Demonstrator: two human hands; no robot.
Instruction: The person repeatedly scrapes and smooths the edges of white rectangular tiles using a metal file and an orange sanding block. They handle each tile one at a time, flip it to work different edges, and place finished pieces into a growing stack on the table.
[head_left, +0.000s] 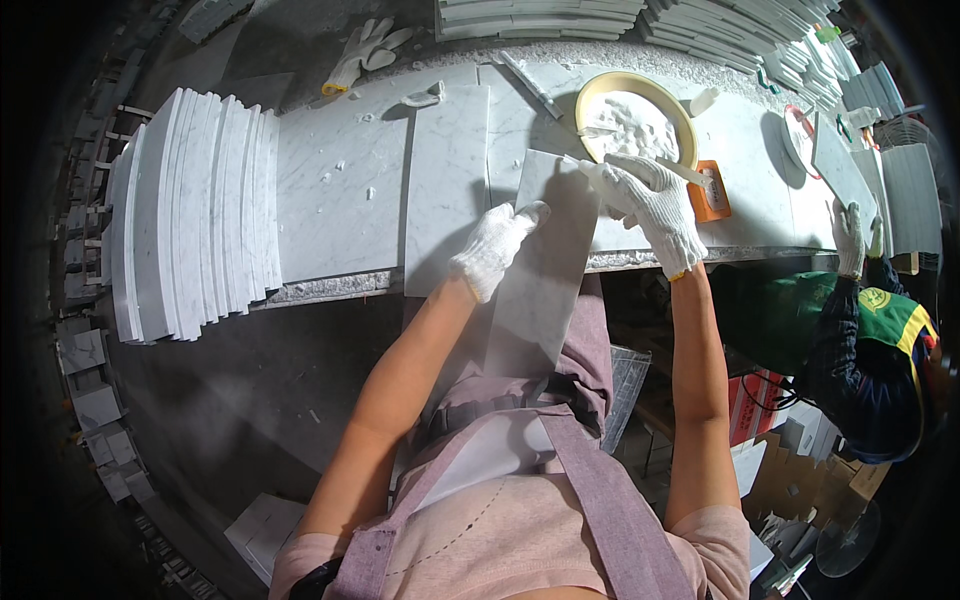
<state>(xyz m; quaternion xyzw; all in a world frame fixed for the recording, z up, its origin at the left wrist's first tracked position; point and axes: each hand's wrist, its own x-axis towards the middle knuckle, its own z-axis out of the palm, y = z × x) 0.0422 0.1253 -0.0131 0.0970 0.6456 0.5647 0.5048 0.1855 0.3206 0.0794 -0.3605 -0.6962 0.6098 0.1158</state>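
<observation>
A grey-veined white marble tile [548, 265] slants over the table's front edge, its lower end by my lap. My left hand [497, 245], in a white knit glove, is closed on the tile's left edge, thumb across its face. My right hand [652, 208], gloved too, is closed around a flat, pale spatula-like tool [686, 173] at the tile's far right corner. White material shows near the fingertips there; I cannot make out the tool's working end. Just beyond sits a yellow-rimmed bowl [684, 112] of white powder or paste, with a small utensil [597, 131] inside.
Stacked marble tiles [190, 215] stand at the table's left. Another tile [447, 170] lies beside mine. Around the bowl are an orange object [713, 192] and a white bottle [704, 100]. A spare glove [368, 52] lies far left. At right, a co-worker's gloved hand [849, 238] touches another tile.
</observation>
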